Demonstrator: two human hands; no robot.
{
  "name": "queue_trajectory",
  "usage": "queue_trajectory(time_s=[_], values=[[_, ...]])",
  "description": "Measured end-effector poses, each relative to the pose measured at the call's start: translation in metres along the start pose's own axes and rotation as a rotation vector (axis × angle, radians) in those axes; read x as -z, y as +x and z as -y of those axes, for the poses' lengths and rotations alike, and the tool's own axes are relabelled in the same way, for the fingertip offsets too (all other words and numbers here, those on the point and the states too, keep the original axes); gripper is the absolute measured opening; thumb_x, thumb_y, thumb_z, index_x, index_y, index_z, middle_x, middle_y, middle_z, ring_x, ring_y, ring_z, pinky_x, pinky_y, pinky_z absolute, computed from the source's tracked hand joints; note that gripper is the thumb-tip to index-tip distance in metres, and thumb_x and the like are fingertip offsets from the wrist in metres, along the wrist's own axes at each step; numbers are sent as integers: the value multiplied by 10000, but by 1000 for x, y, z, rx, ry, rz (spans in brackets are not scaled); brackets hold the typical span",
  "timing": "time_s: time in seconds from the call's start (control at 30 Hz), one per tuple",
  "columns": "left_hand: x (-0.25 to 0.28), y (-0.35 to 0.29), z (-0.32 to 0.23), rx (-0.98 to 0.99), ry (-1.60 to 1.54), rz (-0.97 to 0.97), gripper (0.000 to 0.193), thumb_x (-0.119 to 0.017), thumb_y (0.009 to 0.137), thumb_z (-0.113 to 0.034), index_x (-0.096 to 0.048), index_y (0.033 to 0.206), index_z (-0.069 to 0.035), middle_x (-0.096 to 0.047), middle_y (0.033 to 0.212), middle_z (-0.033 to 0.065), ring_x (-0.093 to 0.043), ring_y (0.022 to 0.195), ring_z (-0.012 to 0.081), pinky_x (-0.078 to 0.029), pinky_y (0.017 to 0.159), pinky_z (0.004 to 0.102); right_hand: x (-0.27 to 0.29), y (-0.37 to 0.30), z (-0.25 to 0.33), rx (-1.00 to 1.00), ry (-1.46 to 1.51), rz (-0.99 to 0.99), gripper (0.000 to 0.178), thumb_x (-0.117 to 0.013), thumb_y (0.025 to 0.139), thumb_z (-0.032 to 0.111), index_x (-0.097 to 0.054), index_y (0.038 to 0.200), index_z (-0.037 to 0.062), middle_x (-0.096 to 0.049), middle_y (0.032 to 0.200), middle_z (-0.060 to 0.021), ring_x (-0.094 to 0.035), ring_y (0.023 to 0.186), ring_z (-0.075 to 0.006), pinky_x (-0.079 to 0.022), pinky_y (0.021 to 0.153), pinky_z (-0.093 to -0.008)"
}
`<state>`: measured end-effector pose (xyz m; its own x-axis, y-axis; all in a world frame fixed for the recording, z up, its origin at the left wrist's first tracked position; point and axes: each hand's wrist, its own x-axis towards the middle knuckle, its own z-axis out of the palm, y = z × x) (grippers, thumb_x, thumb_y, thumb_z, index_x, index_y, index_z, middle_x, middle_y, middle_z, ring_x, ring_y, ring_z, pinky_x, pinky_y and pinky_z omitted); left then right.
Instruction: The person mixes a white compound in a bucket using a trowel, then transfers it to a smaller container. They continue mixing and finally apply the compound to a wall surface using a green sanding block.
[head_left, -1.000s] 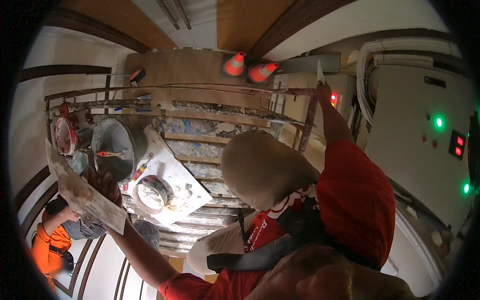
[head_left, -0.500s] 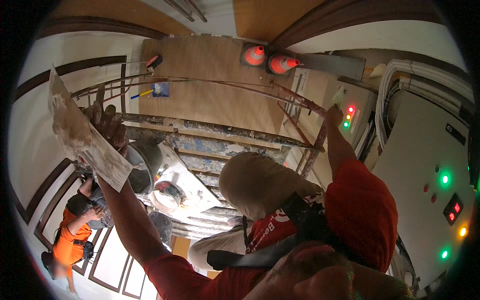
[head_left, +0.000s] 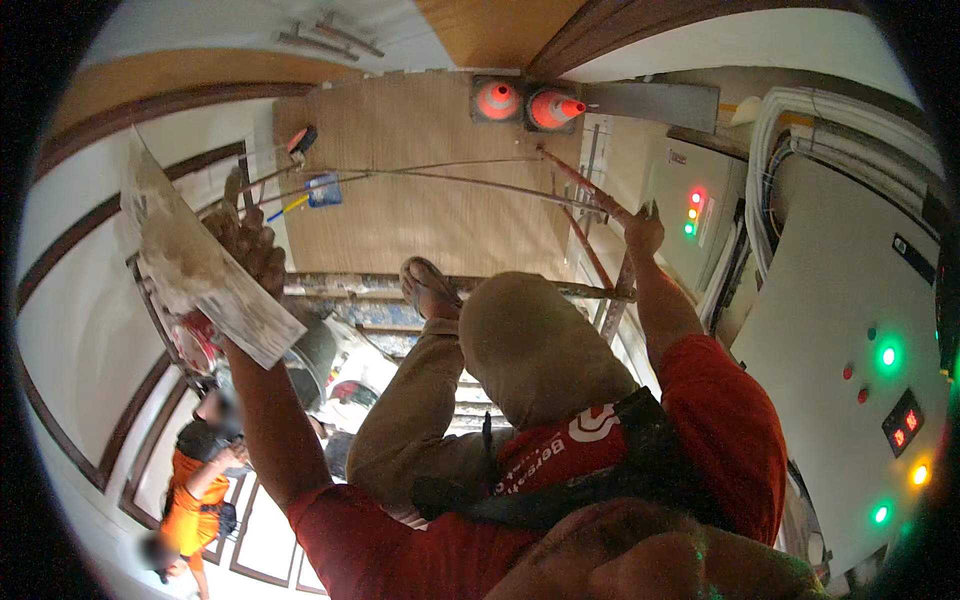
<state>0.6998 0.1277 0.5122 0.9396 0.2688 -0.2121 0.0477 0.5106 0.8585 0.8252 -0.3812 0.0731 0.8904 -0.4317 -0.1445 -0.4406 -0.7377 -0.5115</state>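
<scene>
My left hand holds up a long, flat plastering blade at the left. Wet plaster covers much of its face. The fingers show past its far edge; the rest of the grip is hidden behind it. On the right, my right hand is closed around the end of a rusty scaffold tube. A small pale tip, too small to name, pokes out above that hand. My sandalled foot is on the scaffold planks, left of my bent knee.
Two orange cones stand on the floor below, with a blue dustpan nearby. A dark bucket sits by my left forearm. A person in orange is at lower left. Electrical cabinets with lit lamps line the right side.
My left leg has come forward, and its foot now shows on the planks. The blade has shifted right and slightly down. My right hand has moved slightly left along the tube.
</scene>
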Motion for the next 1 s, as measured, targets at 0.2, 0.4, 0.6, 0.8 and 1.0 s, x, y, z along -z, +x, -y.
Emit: queue_trajectory(time_s=[0.2,0.4,0.6,0.8,1.0], values=[[-29,35,14,60,117,67,620,-482,1017,-308,-208,1556,-167,-543,935,36,-498,713,95,-428,545,243,-4,-1,-12,-87,104,-15,539,-554,940,473,-577,1345,118,-707,1006,-222,-677,934,-422,-533,788,-493],[-85,87,-10,44,118,156,438,-549,975,-244,-447,1377,-104,-577,1018,52,-496,733,122,-449,544,269,6,-5,2,-125,81,100,787,-629,812,649,-538,1387,120,-705,1016,-229,-675,959,-422,-524,817,-504],[-128,128,-41,-89,256,69,397,-538,983,-236,-483,1344,-80,-578,1058,62,-465,705,145,-441,532,269,-2,4,-3,-103,129,-9,468,-520,958,429,-564,1369,210,-702,944,-241,-677,881,-433,-528,773,-521],[-53,150,-54,1,160,267,598,-487,1008,-364,-304,1529,-135,-617,975,40,-581,717,109,-474,551,255,14,-2,17,-196,136,72,464,-552,937,474,-564,1365,297,-706,923,-221,-684,867,-411,-531,764,-513],[9,129,-64,35,189,186,473,-481,1010,-364,-418,1419,-136,-646,1038,105,-614,807,192,-498,600,315,2,2,-5,-95,62,-6,522,-599,901,492,-567,1364,255,-705,938,-211,-680,891,-412,-528,775,-502]])
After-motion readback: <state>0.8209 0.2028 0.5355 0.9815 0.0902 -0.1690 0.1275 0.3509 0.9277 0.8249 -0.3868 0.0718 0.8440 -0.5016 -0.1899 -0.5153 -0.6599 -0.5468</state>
